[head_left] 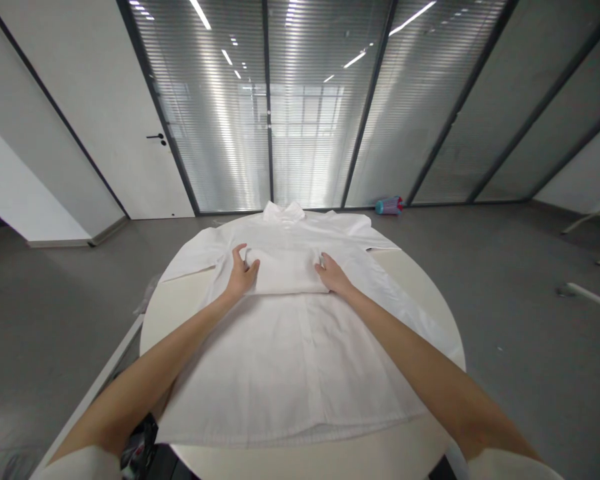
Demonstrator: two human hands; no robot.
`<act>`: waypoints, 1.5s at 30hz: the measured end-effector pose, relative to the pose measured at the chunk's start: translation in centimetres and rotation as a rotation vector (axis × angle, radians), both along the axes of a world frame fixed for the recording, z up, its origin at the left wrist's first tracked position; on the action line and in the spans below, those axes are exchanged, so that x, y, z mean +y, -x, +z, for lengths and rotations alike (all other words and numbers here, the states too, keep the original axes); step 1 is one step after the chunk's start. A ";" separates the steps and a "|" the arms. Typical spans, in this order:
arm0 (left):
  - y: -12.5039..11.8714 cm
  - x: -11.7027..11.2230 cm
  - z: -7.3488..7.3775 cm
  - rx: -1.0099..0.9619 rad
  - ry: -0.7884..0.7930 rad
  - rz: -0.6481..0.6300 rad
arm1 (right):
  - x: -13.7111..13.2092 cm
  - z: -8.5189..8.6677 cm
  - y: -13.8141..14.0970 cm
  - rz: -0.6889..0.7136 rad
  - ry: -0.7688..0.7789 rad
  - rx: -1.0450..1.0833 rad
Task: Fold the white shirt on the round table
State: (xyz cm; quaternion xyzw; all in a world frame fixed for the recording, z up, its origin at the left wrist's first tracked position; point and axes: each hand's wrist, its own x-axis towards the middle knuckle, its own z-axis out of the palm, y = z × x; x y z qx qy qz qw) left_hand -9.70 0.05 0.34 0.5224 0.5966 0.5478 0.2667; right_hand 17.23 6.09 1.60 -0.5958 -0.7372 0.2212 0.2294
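Observation:
A white button-up shirt (pixel 285 360) lies spread flat on a round white table (pixel 415 280), collar at the far side and hem near me. On its chest rests a small folded white cloth (pixel 286 272). My left hand (pixel 241 272) grips the left end of that folded cloth, thumb over its top. Against the cloth's right edge rests my right hand (pixel 332 272), fingers curled at its corner. Both forearms stretch out over the shirt's lower half.
Grey floor surrounds the table. Behind it stands a glass wall with blinds, a white door at the left. A teal and pink bottle (pixel 389 205) lies on the floor by the glass. White legs of furniture (pixel 587 297) show at the right.

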 end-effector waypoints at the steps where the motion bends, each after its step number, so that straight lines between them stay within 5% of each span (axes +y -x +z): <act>1: 0.1 -0.1 0.0 0.068 0.027 0.020 | -0.3 0.2 0.0 -0.019 -0.005 -0.016; 4: 0.5 -0.5 1.2 0.379 0.046 0.112 | -1.2 1.6 0.0 -0.056 -0.126 -0.130; 7: 0.3 -0.2 3.5 0.736 -0.079 0.152 | -1.4 3.2 1.2 0.049 -0.320 -0.237; 11: -0.9 2.2 5.6 0.928 -0.149 -0.071 | 0.2 4.3 4.5 0.260 -0.392 -0.261; 18: -1.1 6.2 3.4 0.919 0.076 -0.250 | 3.4 2.4 6.7 0.343 -0.186 -0.317; 26: 0.3 5.7 2.6 0.833 0.050 -0.226 | 4.2 1.3 2.8 0.242 -0.204 -0.267; 32: 2.3 5.3 1.9 0.452 0.120 -0.171 | 6.2 -0.6 0.9 0.297 -0.204 -0.108; 39: 2.4 5.0 2.7 0.291 -0.013 -0.240 | 6.3 -1.0 1.3 0.337 -0.294 -0.044; 45: 2.7 5.6 3.9 0.291 0.147 -0.119 | 6.1 -0.7 1.3 0.323 -0.279 -0.060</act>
